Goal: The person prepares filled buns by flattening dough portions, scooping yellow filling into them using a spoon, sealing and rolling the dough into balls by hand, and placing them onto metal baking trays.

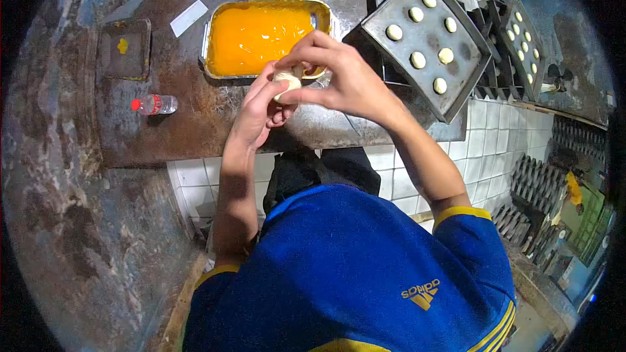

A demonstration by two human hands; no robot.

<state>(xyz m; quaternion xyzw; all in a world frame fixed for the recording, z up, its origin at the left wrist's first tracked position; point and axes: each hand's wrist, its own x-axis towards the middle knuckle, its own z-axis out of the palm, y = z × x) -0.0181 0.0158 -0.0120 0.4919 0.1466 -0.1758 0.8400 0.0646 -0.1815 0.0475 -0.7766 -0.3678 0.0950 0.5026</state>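
over the table's (186,137) near side, by a pan (228,77) of orange paste (241,34), the left hand (257,105) cradles a dough piece (285,86) and the right hand (336,68) pinches it. seven dough rounds (418,60) already lie on the nearer tray (425,39); this one seems unfinished.

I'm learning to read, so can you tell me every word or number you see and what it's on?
"adidas": on the blue shirt.
The red label on the bottle: too small and blurred to read.
I can't make out any other writing.
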